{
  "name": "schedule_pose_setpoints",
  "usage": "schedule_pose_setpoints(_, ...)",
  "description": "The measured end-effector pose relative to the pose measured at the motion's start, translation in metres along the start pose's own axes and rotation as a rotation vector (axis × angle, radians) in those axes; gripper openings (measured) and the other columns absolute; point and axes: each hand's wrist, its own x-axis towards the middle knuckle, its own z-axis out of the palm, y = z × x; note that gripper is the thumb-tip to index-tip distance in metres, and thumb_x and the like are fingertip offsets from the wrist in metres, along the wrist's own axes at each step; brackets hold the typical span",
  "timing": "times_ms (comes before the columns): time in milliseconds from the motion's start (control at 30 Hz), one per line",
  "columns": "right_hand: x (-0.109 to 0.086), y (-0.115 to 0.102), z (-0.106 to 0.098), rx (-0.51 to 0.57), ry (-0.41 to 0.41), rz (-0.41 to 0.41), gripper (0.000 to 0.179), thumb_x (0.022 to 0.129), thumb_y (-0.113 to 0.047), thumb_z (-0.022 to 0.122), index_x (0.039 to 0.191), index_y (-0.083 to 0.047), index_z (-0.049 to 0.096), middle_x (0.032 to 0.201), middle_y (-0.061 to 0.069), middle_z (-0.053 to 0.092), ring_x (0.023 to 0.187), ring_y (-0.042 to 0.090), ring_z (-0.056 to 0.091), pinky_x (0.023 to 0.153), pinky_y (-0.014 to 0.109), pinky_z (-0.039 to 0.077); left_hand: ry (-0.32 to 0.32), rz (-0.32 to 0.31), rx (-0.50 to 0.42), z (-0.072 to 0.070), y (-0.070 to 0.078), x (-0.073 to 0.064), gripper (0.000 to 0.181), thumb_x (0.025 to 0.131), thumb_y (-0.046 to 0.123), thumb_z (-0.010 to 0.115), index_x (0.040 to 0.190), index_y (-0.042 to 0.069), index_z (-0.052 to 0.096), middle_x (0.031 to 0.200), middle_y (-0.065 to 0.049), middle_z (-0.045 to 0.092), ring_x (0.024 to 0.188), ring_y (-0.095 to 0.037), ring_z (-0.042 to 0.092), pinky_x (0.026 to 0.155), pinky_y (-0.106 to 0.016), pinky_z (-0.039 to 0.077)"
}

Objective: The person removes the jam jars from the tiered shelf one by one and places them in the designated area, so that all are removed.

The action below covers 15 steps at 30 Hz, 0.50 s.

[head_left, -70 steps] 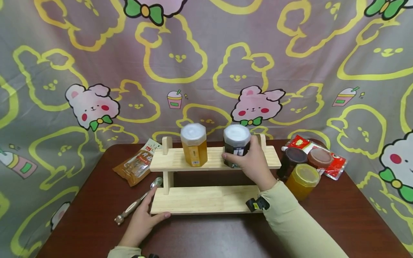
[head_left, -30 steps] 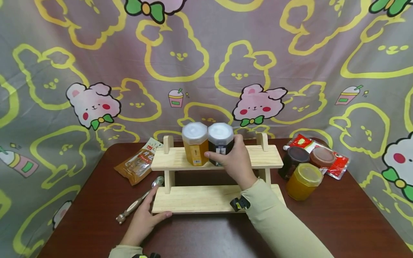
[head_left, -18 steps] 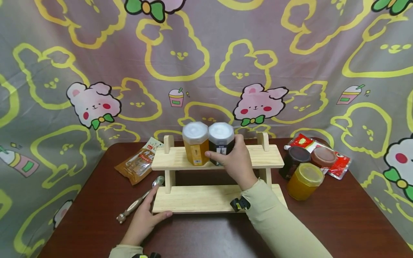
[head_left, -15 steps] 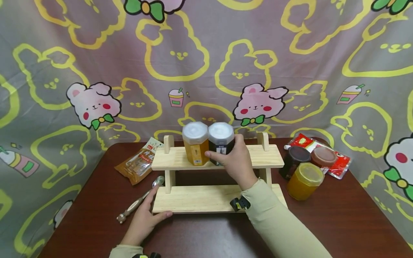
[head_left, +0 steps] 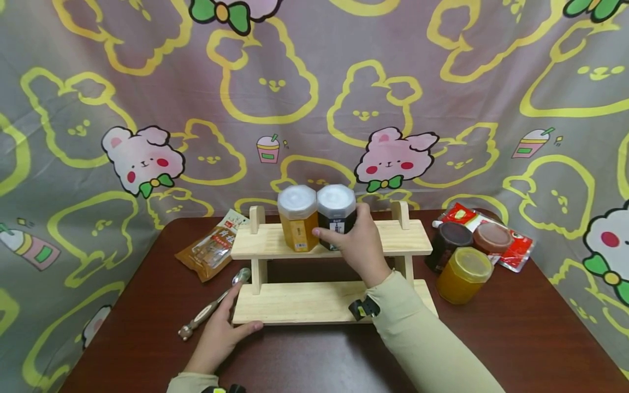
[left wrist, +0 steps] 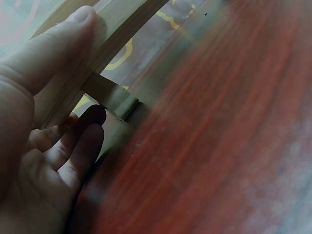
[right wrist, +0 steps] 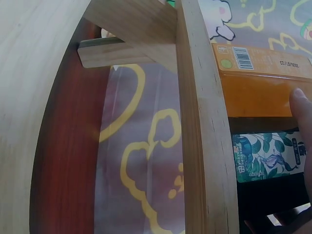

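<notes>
A two-tier wooden shelf [head_left: 314,305] stands on the table. On its upper tier an amber jar [head_left: 298,229] and a dark jar [head_left: 337,218] stand upright side by side, both with whitish lids. My right hand [head_left: 361,243] grips the dark jar from the right, thumb across its front; its other fingers are mostly hidden behind. In the right wrist view, the thumb [right wrist: 301,102] lies over the amber jar [right wrist: 258,95] and dark jar [right wrist: 265,200]. My left hand [head_left: 221,330] holds the lower tier's left end, and the left wrist view shows its thumb and fingers around the wooden board [left wrist: 117,34].
Right of the shelf are a yellow-lidded jar [head_left: 464,275], a dark-lidded jar [head_left: 449,245] and a reddish-brown-lidded jar [head_left: 491,238], near a red packet [head_left: 518,251]. On the left lie a brown snack packet [head_left: 208,254] and a spoon [head_left: 203,314]. A patterned curtain [head_left: 314,109] hangs behind.
Since the earliest frame, my right hand has slid the dark jar left along the upper tier, up beside the amber jar. Over the last half second little differs; my left hand keeps its place.
</notes>
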Motion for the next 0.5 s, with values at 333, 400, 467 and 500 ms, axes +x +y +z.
schedule_pose_setpoints(333,0.0011,0.0003,0.0014,0.004,0.005,0.000,0.091,0.075,-0.043,0.089,0.139,-0.004,0.037,0.134,0.015,0.053,0.120,0.031,0.054,0.103,0.048,0.045,-0.003,-0.011,-0.004,0.0004,0.0006,0.0008,0.107,0.071,0.019,0.093,0.157,0.010,0.030,0.151,-0.019,0.044,0.110,-0.024,0.058,0.088,-0.024,0.050)
schedule_pose_setpoints(400,0.0013,0.0005,0.0016,0.004,0.006,-0.001,0.091,0.075,-0.043,0.089,0.139,-0.004,0.037,0.134,0.014,0.053,0.119,0.031,0.054,0.103,0.048,0.045,-0.002,-0.011,-0.002,0.0005,0.0004,0.0008,0.108,0.071,0.019,0.093,0.158,0.010,0.030,0.150,-0.019,0.045,0.109,-0.024,0.058,0.087,-0.024,0.050)
schedule_pose_setpoints(467,0.0015,0.0006,0.0018,0.005,0.006,-0.002,0.091,0.075,-0.043,0.089,0.139,-0.004,0.037,0.134,0.014,0.053,0.119,0.030,0.054,0.103,0.048,0.045,-0.001,-0.009,0.004,0.0005,0.0002,0.0009,0.108,0.070,0.019,0.093,0.158,0.010,0.030,0.150,-0.019,0.045,0.109,-0.023,0.058,0.087,-0.025,0.050)
schedule_pose_setpoints(500,0.0015,0.0006,0.0018,0.006,0.007,-0.003,0.091,0.075,-0.043,0.089,0.139,-0.004,0.037,0.134,0.014,0.053,0.119,0.030,0.054,0.103,0.048,0.045,0.002,-0.008,0.013,0.0005,0.0001,0.0008,0.108,0.070,0.020,0.093,0.157,0.010,0.030,0.150,-0.019,0.045,0.109,-0.023,0.058,0.088,-0.025,0.049)
